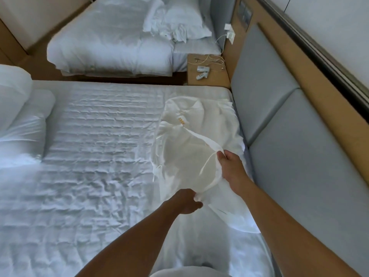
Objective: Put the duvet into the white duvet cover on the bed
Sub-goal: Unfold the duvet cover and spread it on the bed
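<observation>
**Left hand (186, 200) and right hand (232, 166) clamped on the duvet cover (189, 140)**

A bunched fold of the white cover was gripped by the left hand, fingers curled into the cloth. Its hemmed edge was pinched by the right hand, nearer the padded headboard (279, 126). The step in hand was judged to be finding the cover's opening. The hem would best be followed hand over hand until a corner was reached, with the cloth drawn taut so that no twist was carried inside. The cover was heaped on the bed (199, 252) at the headboard end, touching both hands and stretched between them. The quilted layer spread over the mattress, judged to be the duvet (95, 136), lay just beside the cover, to the left of the left hand and untouched.
</observation>
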Tool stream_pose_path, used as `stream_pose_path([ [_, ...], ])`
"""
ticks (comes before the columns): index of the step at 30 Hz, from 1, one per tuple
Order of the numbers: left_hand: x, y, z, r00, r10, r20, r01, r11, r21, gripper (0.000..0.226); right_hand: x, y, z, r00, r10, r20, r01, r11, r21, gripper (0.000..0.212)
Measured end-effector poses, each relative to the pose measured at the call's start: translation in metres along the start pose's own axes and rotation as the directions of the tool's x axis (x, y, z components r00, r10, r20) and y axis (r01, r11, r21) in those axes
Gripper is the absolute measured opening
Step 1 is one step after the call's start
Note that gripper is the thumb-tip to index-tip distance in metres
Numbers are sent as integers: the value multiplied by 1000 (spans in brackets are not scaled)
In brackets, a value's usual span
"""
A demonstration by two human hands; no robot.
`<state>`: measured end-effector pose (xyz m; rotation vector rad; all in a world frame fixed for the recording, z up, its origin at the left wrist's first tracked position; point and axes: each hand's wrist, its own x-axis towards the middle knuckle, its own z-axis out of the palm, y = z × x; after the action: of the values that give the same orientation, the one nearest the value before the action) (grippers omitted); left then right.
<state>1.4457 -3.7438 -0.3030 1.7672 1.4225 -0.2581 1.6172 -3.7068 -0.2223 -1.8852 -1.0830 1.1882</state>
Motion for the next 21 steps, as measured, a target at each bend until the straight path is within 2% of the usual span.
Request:
stream_pose_path([
  [2,5,-1,-3,1000,-28,-7,29,995,91,50,-2,-3,1,998,-32,-54,33,999,6,43],
  [5,10,-12,-5,998,-43,-51,54,968,246,48,-3,-11,-1,989,-112,-98,117,992,45,39],
  [7,13,-24,-6,995,-19,-94,46,955,292,41,-2,-15,-3,981,-162,-111,167,985,41,41],
  [10,13,-28,-12,974,110,-199,-27,924,381,36,-2,-22,-7,963,-224,-150,227,974,4,41],
  [13,5,-14,-24,883,324,-340,-156,886,437,23,2,-31,-14,949,-254,-187,252,967,-37,33],
  [15,-1,2,-37,821,429,-378,-219,846,486,14,2,-33,-15,949,-255,-185,251,967,-46,28],
  [18,-8,28,-52,781,478,-402,-216,811,544,16,0,-30,-9,950,-238,-202,227,971,-77,20],
  [21,-10,45,-57,799,490,-348,-216,774,595,19,2,-27,-5,941,-231,-249,223,973,-59,15],
])
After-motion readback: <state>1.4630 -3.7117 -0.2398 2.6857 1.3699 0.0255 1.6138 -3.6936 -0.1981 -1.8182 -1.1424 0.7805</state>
